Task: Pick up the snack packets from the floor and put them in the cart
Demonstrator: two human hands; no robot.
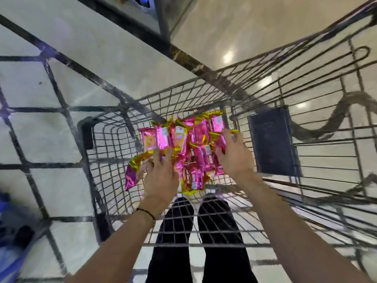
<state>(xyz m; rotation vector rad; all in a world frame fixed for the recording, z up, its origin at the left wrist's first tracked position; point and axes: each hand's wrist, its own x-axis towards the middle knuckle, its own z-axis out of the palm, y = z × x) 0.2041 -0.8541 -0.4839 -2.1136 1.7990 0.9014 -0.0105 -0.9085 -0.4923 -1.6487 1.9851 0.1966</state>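
Left hand [161, 178], right hand [234, 158]: fingers spread, pressing snack packets [183, 139] between them inside cart [173, 88]; we judge only release remains

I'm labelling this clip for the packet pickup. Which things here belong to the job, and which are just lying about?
Part of the job: snack packets, pink and gold, piled in the cart; left hand and right hand on them.
Just around: dark panel at the cart's right; blurred blue thing at lower left; black wrist band.
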